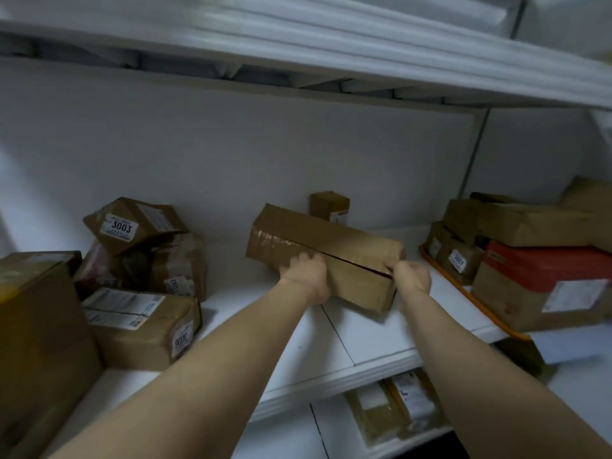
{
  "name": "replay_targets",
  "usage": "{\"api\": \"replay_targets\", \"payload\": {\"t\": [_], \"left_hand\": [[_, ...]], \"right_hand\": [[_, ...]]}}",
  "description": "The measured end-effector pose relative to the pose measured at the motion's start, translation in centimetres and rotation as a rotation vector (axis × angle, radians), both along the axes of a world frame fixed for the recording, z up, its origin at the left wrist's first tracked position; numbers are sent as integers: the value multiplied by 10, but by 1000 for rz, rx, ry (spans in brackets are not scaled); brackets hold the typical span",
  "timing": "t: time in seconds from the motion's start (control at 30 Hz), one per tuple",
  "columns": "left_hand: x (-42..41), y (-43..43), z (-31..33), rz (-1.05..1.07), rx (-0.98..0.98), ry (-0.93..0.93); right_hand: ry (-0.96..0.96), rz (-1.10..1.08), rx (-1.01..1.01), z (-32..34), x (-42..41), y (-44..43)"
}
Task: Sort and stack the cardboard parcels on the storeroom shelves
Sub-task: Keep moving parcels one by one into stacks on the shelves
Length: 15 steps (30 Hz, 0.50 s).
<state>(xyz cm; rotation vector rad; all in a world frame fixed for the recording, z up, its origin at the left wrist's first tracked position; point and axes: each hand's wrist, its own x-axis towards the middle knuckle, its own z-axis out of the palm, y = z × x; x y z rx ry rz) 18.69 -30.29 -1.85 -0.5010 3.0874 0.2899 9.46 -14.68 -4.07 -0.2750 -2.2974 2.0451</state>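
The long parcel (324, 233) sits mid-way along the white shelf (364, 342), between the labelled heap (132, 223) on the left and the orange-edged tray (463, 293) on the right. The left hand (306, 276) grips its near upper edge, fingers (303, 258) curled over the top; the right hand (412, 276) pinches the near right end at the gaping seam. It is probably best to support it from beneath and move both ends together, lest the seam open. Its long axis runs from far-left to near-right, slantwise to the shelf front.
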Motion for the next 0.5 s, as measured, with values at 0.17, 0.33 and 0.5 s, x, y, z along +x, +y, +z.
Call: {"api": "replay_targets", "payload": {"t": [0.17,0.33,0.5], "left_hand": [[5,14,7,26,7,26],[4,32,9,22,57,39],[-3,49,3,-5,89,42]], "right_hand": [[-6,-139,57,10,3,35],[5,-214,63,22,5,70],[83,-101,138,25,10,83]]}}
